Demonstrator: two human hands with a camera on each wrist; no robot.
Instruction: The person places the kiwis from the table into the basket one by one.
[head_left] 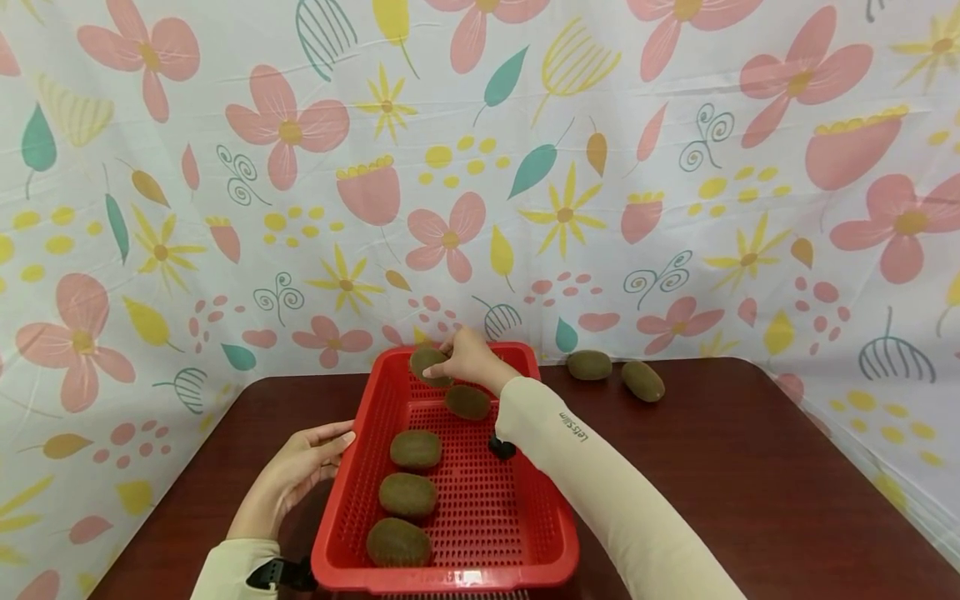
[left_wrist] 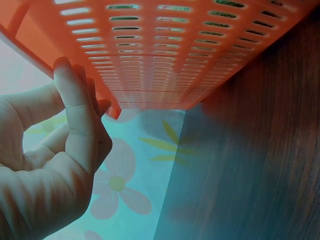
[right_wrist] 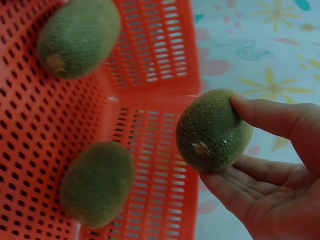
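Observation:
My right hand (head_left: 471, 360) pinches a brown kiwi (head_left: 431, 367) between thumb and fingertips, over the far left corner of a red plastic basket (head_left: 558, 533). In the right wrist view, the held kiwi (right_wrist: 214, 132) overlaps the basket's rim, its stem end showing. My left hand (head_left: 296, 471) holds the basket's left rim, thumb at the edge and fingers against the underside. Along the basket's left side lie kiwis in a row, among them a near one (head_left: 399, 542) and a middle one (head_left: 416, 449). Another kiwi (head_left: 467, 402) sits just below my right hand.
Two more kiwis, one (head_left: 589, 365) by the table's back edge and one (head_left: 642, 382) beside it, lie right of the basket on the dark wooden table (head_left: 720, 467). A flower-printed cloth (head_left: 480, 167) hangs behind the table and along its sides.

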